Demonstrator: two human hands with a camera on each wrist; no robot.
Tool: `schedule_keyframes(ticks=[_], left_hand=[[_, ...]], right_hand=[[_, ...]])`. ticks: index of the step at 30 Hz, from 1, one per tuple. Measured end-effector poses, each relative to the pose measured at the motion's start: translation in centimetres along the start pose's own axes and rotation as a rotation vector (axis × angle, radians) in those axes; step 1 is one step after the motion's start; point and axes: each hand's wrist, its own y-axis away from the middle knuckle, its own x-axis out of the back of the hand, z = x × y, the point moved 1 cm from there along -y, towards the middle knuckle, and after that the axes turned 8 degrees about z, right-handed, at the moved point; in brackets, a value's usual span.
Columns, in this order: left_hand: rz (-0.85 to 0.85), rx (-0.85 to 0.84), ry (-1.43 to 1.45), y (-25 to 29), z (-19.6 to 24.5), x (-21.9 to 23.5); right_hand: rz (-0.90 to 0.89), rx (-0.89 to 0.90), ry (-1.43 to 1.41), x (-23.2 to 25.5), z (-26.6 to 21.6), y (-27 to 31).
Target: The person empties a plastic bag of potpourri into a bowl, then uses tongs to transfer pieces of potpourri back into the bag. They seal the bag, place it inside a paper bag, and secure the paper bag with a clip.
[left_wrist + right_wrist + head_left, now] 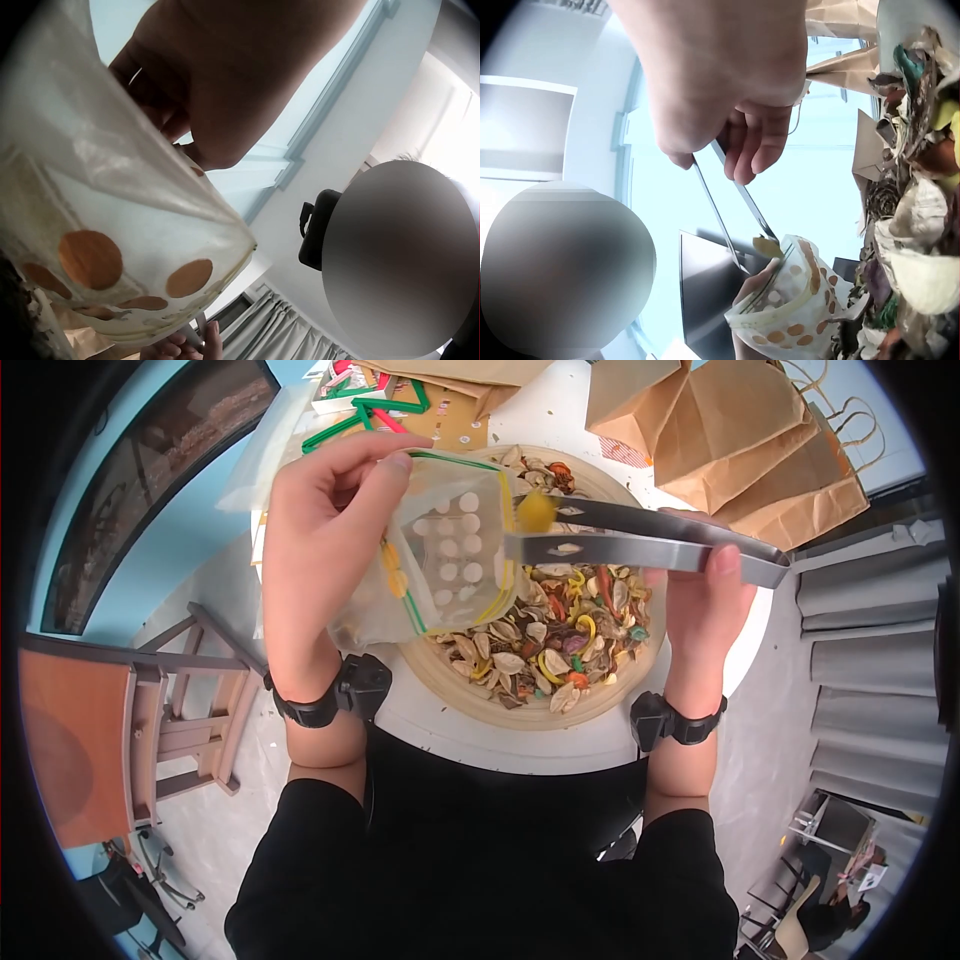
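The round tray, at the centre of the head view, was covered with dried botanical pieces; anything released early would probably have been lost among them. The translucent dotted bag was positioned left of centre, above the tray. Visible support was provided by the left hand alone, so an inward fold of the rim, caused by a thrust from the tool, was judged possible. The metal tongs were aligned from right of centre toward the bag's mouth; snagging of the tips on the zip edge was considered a risk. The yellow piece was seen at the tong tips, beside the mouth; slippage could have been caused by slackened or uneven pressure.

The left hand, upper left of the frame, was raised, with the bag's upper edge pinched between thumb and fingers. The right hand, right of centre, was curled about the rear of the tongs, thumb on the lower arm and fingers behind the upper. Clamping force could not be determined.
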Motion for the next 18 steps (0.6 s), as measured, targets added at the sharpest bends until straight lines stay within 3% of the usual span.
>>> schedule_keyframes(ticks=[4, 5, 8, 11, 15, 18], left_hand=[[0.009, -0.007, -0.029, 0.0, 0.1, 0.1], [0.014, -0.006, -0.022, 0.0, 0.1, 0.1], [0.021, -0.003, -0.009, 0.0, 0.0, 0.1], [0.010, -0.001, -0.008, 0.0, 0.0, 0.2], [0.016, -0.002, 0.006, 0.0, -0.1, 0.3], [-0.001, -0.030, -0.003, -0.1, -0.1, 0.5]], right_hand=[[0.006, 0.065, 0.087, 1.3, 0.2, -1.0], [0.127, 0.012, 0.114, 1.7, 0.4, -1.2], [0.156, -0.137, 0.318, 3.5, 1.4, -2.9], [0.083, -0.255, 0.484, 4.2, 2.5, -3.5], [-0.040, -0.405, 0.491, 4.1, 2.9, -3.3], [-0.044, -0.403, 0.473, 3.1, 2.6, -2.8]])
